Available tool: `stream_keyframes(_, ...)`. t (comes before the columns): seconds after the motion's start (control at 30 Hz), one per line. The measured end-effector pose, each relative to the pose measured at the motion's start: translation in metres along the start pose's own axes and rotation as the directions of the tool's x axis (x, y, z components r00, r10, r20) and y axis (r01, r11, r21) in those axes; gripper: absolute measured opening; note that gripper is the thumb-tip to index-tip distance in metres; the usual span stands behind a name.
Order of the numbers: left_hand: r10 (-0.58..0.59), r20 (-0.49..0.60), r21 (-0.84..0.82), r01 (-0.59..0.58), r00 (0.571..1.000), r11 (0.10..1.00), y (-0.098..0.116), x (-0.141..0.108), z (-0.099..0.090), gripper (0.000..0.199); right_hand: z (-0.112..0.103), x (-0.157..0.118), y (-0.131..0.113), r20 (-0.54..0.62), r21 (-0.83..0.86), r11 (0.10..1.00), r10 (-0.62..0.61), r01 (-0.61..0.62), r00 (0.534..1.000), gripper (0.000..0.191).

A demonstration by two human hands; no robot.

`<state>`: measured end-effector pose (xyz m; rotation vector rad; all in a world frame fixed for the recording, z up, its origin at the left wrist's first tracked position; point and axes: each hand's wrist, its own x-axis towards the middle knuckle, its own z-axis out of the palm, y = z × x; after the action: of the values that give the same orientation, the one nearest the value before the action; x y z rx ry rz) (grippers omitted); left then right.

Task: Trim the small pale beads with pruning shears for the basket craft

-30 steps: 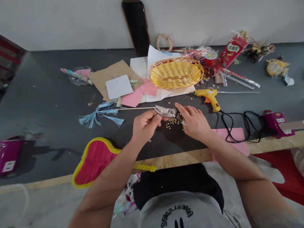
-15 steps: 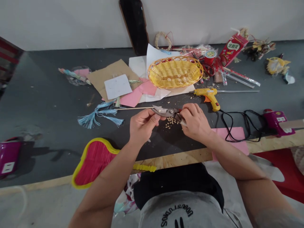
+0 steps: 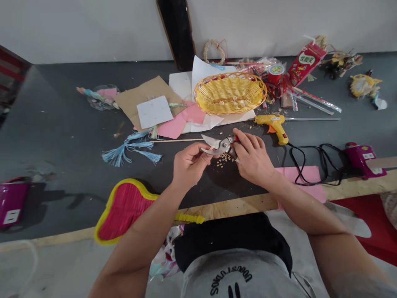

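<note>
My right hand point(image 3: 254, 159) is closed round the handles of metal pruning shears point(image 3: 225, 144), whose blades are spread apart and point left. My left hand point(image 3: 191, 163) pinches a short pale stick point(image 3: 212, 148), its tip showing between the blades; most of it is hidden by the fingers. Below the shears, several small cut pale pieces point(image 3: 221, 161) lie scattered on the dark table point(image 3: 77, 132). Just beyond my left hand lies a thin wooden stick point(image 3: 176, 141), reaching left to blue tassels point(image 3: 130, 149).
A yellow wicker basket point(image 3: 229, 93) sits on papers at the back. To the right lie a yellow glue gun point(image 3: 273, 122), its black cord point(image 3: 305, 163) and pink paper point(image 3: 313, 174). A red-and-yellow padded shape point(image 3: 124, 211) overhangs the front edge at left. A red drink carton point(image 3: 305, 62) stands behind.
The shears' blades have opened wider, and my right fingers have loosened on the handles. My left hand has shifted slightly to the right.
</note>
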<state>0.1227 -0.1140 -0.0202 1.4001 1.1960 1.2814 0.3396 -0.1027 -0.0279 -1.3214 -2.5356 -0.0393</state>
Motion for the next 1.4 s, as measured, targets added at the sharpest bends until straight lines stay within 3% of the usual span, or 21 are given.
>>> stream_keyframes(0.43, 0.042, 0.035, 0.039, -0.043, 0.999, 0.998, -0.002, -0.003, 0.0, 0.025, 0.0, -0.001, -0.007, -0.015, 0.096, 0.995, 0.042, -0.041, 0.999, 0.024)
stream_keyframes(0.5, 0.045, 0.023, 0.031, -0.046, 0.999, 0.998, 0.001, -0.002, 0.001, 0.026, 0.0, -0.001, -0.008, -0.031, 0.13, 0.99, 0.061, -0.056, 0.998, 0.031)
stream_keyframes(0.67, 0.05, 0.017, 0.03, -0.051, 0.999, 0.998, 0.006, -0.003, 0.002, 0.025, -0.005, 0.002, -0.008, 0.029, 0.115, 0.992, 0.049, -0.052, 0.998, 0.069)
stream_keyframes(1.2, 0.059, 0.029, 0.011, -0.059, 0.998, 0.998, 0.0, -0.006, 0.004, 0.025, -0.007, 0.002, -0.013, 0.116, 0.06, 0.99, 0.12, -0.127, 0.986, 0.065)
stream_keyframes(1.4, 0.054, 0.028, 0.054, -0.056, 0.998, 0.997, 0.002, -0.005, 0.002, 0.027, -0.005, 0.004, -0.008, 0.085, 0.095, 0.992, 0.078, -0.086, 0.993, 0.071)
